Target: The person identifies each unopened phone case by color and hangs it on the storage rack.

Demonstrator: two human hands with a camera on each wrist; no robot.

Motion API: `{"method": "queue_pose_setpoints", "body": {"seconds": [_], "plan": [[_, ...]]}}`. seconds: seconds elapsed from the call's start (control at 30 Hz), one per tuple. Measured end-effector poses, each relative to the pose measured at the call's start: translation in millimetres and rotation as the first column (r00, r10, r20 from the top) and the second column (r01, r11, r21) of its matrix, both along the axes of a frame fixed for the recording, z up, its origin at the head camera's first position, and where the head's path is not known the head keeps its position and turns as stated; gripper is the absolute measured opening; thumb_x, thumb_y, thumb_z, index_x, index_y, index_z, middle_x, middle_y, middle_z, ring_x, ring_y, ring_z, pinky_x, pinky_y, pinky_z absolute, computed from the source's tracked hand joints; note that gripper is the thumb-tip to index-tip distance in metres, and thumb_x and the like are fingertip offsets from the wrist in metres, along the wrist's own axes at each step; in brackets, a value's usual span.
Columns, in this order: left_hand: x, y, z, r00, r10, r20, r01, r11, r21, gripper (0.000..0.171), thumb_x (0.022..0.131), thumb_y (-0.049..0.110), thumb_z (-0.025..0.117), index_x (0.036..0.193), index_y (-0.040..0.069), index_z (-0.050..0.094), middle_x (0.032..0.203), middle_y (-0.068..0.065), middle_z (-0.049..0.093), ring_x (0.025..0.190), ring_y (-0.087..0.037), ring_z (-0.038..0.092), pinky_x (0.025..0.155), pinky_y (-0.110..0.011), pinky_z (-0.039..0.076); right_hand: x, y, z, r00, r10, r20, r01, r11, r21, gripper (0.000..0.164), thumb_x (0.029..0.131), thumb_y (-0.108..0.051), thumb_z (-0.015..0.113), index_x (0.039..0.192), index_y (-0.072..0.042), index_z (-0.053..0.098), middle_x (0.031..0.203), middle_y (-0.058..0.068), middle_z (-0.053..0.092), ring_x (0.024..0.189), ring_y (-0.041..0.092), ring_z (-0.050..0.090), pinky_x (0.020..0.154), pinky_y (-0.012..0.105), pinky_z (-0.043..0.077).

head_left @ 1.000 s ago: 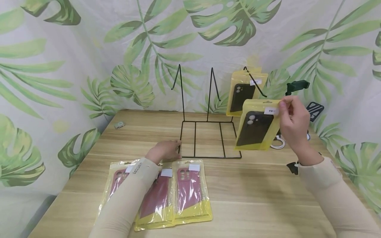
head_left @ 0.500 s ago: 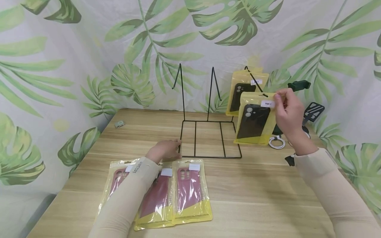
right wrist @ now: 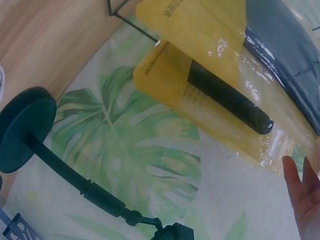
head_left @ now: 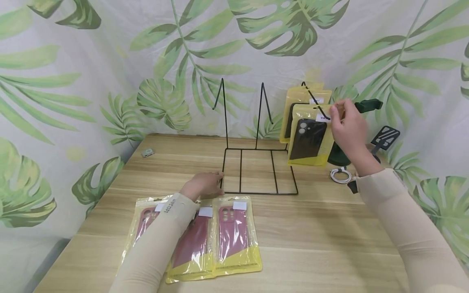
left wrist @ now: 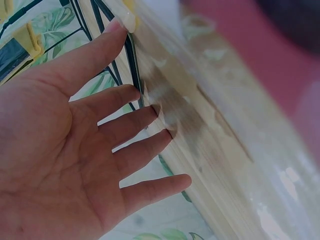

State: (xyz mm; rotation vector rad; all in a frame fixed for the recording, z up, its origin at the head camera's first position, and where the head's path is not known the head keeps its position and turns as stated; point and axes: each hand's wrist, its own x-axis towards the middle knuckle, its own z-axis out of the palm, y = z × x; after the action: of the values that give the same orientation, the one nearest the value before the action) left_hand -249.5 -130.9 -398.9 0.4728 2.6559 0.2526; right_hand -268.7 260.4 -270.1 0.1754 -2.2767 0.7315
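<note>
My right hand (head_left: 348,128) pinches the top right corner of a yellow-edged clear bag holding a black phone case (head_left: 309,140). The right hook of the black wire rack (head_left: 276,171) passes over the bag's top, its tip in front of the label; it appears threaded through the hang hole. Behind it hangs another bagged black phone case (head_left: 289,118). My left hand (head_left: 203,185) rests at the rack's front left corner. In the left wrist view its fingers (left wrist: 135,122) are spread and nearly straight, with thumb and index touching the wire.
Several bagged pink phone cases (head_left: 234,236) lie at the front left, partly under my left forearm. A dark green stand (right wrist: 75,175), a coiled white cable (head_left: 340,176) and a black slotted holder (head_left: 385,137) are at the right. A small device (head_left: 147,153) sits far left.
My right hand has carried the bagged black phone case back, up and leftward, from in front of the right hook's tip onto it. My left hand has stayed at the rack's corner.
</note>
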Motion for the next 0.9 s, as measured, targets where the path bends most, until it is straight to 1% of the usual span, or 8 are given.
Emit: {"method": "queue_pose_setpoints", "body": {"seconds": [0.13,0.27,0.47,0.53,0.73,0.9], "plan": [[0.3,0.0,0.5,1.000,0.005,0.001,-0.005,1.000,0.003,0.074,0.095,0.036,0.065,0.156,0.011,0.032,0.162,-0.014,0.028,0.147,-0.038,0.033,0.119,-0.055,0.030,-11.5,-0.1,2.2,0.999,-0.013,0.050,0.013,1.000,0.005,0.041,0.105,-0.036,0.043,0.115,0.000,0.059,0.093,0.019,0.061,0.073,0.029,0.051,0.060,0.034,0.034],[0.5,-0.3,0.0,1.000,-0.003,-0.001,0.003,1.000,0.002,0.074,0.095,0.037,0.065,0.156,0.011,0.031,0.163,-0.014,0.027,0.147,-0.038,0.033,0.119,-0.054,0.029,-22.8,-1.0,3.8,0.997,-0.025,0.071,0.025,1.000,0.013,0.043,0.105,-0.037,0.041,0.117,0.000,0.059,0.097,0.021,0.064,0.077,0.035,0.055,0.064,0.039,0.037],[0.5,-1.0,-1.0,1.000,0.002,-0.002,-0.002,1.000,0.020,0.075,0.095,0.037,0.065,0.156,0.012,0.031,0.163,-0.013,0.027,0.147,-0.038,0.032,0.120,-0.055,0.028,-35.4,-2.6,4.2,0.996,-0.051,0.073,0.049,0.998,0.027,0.044,0.105,-0.038,0.039,0.118,0.000,0.058,0.096,0.022,0.065,0.074,0.038,0.055,0.062,0.042,0.037],[0.7,-1.5,-1.5,1.000,0.005,-0.004,-0.005,1.000,0.027,0.075,0.094,0.037,0.066,0.156,0.012,0.032,0.163,-0.013,0.027,0.147,-0.038,0.032,0.120,-0.056,0.028,-37.9,-2.8,4.2,0.995,-0.059,0.076,0.057,0.998,0.034,0.046,0.105,-0.039,0.037,0.118,0.000,0.057,0.097,0.022,0.065,0.074,0.039,0.056,0.062,0.045,0.039],[-0.5,-2.2,-3.7,1.000,-0.002,-0.012,0.002,1.000,0.029,0.074,0.094,0.037,0.066,0.155,0.012,0.033,0.162,-0.014,0.028,0.147,-0.039,0.032,0.120,-0.056,0.028,-44.7,-3.6,5.9,0.995,-0.052,0.087,0.049,0.998,0.039,0.048,0.105,-0.041,0.036,0.119,-0.001,0.057,0.100,0.023,0.066,0.082,0.041,0.059,0.072,0.056,0.045],[-1.7,-2.8,-4.1,1.000,-0.002,-0.005,0.002,1.000,0.021,0.074,0.094,0.037,0.066,0.155,0.011,0.033,0.163,-0.014,0.028,0.147,-0.039,0.032,0.120,-0.056,0.027,-48.6,-5.1,7.7,0.992,-0.056,0.115,0.051,0.998,0.040,0.049,0.105,-0.043,0.035,0.123,-0.002,0.056,0.107,0.023,0.067,0.086,0.043,0.060,0.075,0.058,0.046]]}}
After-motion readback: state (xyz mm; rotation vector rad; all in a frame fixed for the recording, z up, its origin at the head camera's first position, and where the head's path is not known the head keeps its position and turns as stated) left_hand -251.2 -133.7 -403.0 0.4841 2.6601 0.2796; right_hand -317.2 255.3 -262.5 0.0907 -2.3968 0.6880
